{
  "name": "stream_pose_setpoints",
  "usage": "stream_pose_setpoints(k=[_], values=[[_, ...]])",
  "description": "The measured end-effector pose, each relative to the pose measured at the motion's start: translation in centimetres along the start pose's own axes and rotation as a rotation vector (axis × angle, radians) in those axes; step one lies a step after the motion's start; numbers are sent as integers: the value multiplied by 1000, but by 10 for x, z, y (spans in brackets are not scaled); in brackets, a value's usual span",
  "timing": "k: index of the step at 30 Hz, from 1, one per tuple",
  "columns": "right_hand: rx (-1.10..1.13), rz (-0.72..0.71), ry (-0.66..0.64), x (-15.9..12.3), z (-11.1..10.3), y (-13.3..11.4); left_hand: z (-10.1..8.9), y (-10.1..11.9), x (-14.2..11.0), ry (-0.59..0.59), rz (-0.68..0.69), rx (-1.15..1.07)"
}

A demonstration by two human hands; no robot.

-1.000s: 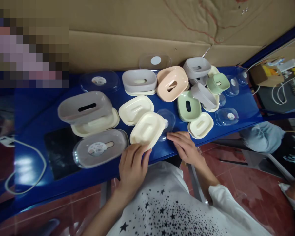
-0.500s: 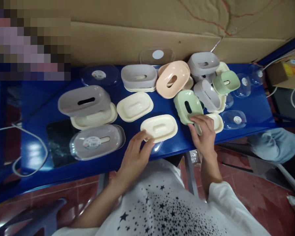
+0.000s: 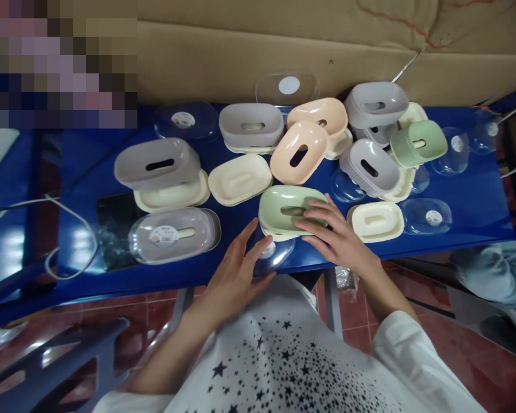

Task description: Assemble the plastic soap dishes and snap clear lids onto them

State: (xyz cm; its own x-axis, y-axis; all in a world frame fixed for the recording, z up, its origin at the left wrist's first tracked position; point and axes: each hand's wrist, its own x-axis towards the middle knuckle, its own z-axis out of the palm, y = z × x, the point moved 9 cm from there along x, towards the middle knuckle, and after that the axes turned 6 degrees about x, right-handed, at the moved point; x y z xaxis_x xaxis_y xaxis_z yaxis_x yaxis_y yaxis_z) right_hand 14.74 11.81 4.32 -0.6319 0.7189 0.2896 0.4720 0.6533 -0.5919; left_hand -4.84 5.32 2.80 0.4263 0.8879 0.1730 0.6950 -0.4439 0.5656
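My right hand [image 3: 337,238] has its fingers over the right rim of a light green oval dish [image 3: 273,202] with a slot in its floor. This dish lies on a cream oval base, of which only a strip shows under its front left edge. Close to that left end is my left hand [image 3: 236,269], fingers spread and holding nothing. A clear oval lid [image 3: 275,258] with a round sticker lies partly beneath, between my hands. Just behind the green dish rests a peach slotted dish [image 3: 284,160], leaning against another peach dish [image 3: 335,112].
Grey slotted dishes [image 3: 131,166], cream bases [image 3: 241,179] and clear lids [image 3: 449,212] are spread over the blue table [image 3: 223,261]. A dark phone-like slab [image 3: 114,246] lies at left near a white cable [image 3: 92,221]. Cardboard [image 3: 241,46] stands behind.
My right hand has brought the green dish left onto the cream base. My left hand has let go of that base and spread its fingers. The camera view has shifted slightly.
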Motion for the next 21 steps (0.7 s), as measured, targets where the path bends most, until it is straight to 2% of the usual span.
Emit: stream_pose_setpoints(k=[4,7,11,13,18,21], values=[[15,5,-24,-6,5,2,-22,-1,-29,-143,-43,25],[12,23,-2,-12,4,3,-25,2,-41,-227,-47,52],[28,-30,-44,-13,7,-8,-30,2,-37,-197,-43,151],[25,-85,-82,-9,8,-15,-36,1,-37,-225,-40,141],[-28,-120,-167,5,16,-13,-73,10,-47,-329,27,116],[-72,-130,-173,13,15,-7,-86,19,-42,-317,27,108]])
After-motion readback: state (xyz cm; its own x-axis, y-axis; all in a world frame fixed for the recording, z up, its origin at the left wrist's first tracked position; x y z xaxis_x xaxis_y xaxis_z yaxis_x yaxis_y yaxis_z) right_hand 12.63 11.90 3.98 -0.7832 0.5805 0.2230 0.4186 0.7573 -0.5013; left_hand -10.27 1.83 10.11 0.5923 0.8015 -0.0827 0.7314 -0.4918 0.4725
